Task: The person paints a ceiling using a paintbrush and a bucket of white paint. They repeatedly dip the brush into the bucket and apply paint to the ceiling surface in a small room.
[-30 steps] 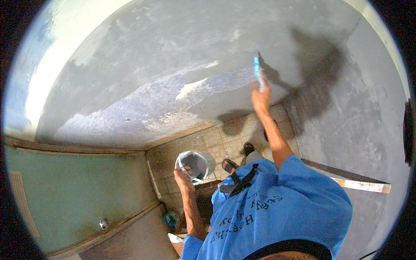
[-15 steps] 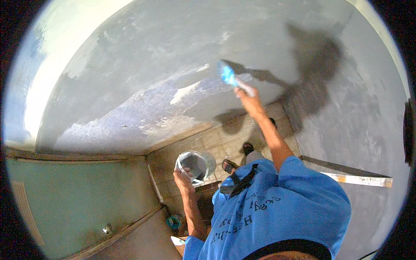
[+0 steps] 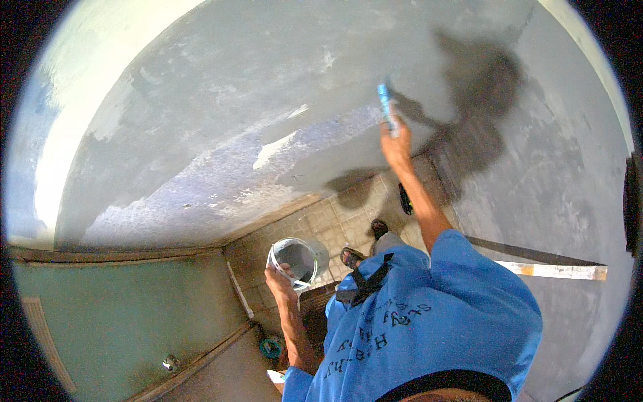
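Note:
My right hand point(image 3: 396, 137) is wrapped round the handle of a paintbrush point(image 3: 384, 100) with a bright blue head. The brush is at the wall point(image 3: 268, 74), where grey paint surrounds a patch of older bluish-white surface point(image 3: 201, 177); motion blurs its tip, so I cannot tell whether it touches. Lower down, my left hand point(image 3: 281, 281) grips the rim of a clear plastic bucket point(image 3: 320, 258), fingers over the edge. The bucket is tilted towards me, with dark grey paint point(image 3: 298, 260) inside.
A green door point(image 3: 120, 321) with a round knob point(image 3: 171, 363) stands at the left. My sandalled feet point(image 3: 351, 256) rest on a tiled floor point(image 3: 335, 218). A grey wall point(image 3: 556, 167) meets the painted one at the right; a pale strip point(image 3: 556, 271) is beside my shoulder.
My right hand has swept the paintbrush rightwards across the wall, and the brush now points more upright. The bucket in my left hand has stayed nearly in place.

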Demonstrator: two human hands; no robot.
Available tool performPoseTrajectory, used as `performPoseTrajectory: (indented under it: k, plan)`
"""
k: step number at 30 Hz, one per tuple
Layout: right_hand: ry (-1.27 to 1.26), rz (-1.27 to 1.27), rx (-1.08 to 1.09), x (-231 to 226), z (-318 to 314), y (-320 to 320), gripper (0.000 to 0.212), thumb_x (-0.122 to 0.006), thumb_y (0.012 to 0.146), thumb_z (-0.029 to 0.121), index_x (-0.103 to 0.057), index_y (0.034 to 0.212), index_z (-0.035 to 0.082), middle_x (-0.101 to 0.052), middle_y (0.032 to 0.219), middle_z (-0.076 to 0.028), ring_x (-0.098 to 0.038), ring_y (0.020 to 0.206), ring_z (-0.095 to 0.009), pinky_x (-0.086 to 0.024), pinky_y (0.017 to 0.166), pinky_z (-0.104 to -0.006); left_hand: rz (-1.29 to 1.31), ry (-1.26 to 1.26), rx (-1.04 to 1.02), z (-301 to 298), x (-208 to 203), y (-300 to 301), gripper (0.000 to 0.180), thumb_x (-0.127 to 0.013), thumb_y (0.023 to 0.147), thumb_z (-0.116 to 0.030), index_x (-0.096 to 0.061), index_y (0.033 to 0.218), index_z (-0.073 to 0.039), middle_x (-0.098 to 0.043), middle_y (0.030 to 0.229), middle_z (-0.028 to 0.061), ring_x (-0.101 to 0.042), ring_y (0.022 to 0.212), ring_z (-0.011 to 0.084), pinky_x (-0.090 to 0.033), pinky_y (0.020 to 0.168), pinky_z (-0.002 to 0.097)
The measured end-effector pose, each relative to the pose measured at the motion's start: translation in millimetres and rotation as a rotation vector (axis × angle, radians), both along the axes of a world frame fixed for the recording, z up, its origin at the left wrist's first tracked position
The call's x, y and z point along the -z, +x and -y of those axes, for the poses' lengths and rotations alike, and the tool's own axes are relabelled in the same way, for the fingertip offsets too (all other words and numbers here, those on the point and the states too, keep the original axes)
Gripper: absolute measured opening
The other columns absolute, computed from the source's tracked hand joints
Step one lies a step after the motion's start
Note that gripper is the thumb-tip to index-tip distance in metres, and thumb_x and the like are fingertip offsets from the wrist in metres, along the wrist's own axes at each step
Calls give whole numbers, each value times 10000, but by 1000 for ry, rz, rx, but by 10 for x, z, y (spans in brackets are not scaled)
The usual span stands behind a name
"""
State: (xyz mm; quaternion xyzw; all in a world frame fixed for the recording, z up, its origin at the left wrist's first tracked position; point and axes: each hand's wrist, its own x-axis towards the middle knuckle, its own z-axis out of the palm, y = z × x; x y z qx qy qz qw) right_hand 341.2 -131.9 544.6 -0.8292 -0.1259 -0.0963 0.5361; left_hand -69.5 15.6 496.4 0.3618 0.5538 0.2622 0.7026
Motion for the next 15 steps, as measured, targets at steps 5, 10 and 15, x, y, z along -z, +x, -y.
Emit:
performPoseTrajectory:
  k: [5,10,15]
  plan:
    - [96,-25,-248,13,-504,-605,459,-566,902,124,-468,1341,31,-618,1175,-143,-586,1025,-223,-442,896,-324,-10,-9,-50,-47,77,63,344,-377,925,-337,-551,927,-40,-594,695,78,-510,570,171,-410,543,316]
    - [204,-364,-428,-335,-601,-977,451,-546,910,112,-460,1338,-1,-541,1304,-137,-502,1183,-212,-386,982,-301,36,-45,-123,-32,87,-86,335,-382,919,-329,-547,948,-39,-604,712,87,-515,571,180,-417,552,319]
    - [180,-43,-206,-125,-980,-987,529,-506,916,93,-351,1419,34,-526,1288,-108,-523,1011,-141,-425,864,-259,94,-60,-101,-90,249,-110,338,-390,920,-339,-551,945,-43,-608,737,87,-514,564,178,-422,550,322]
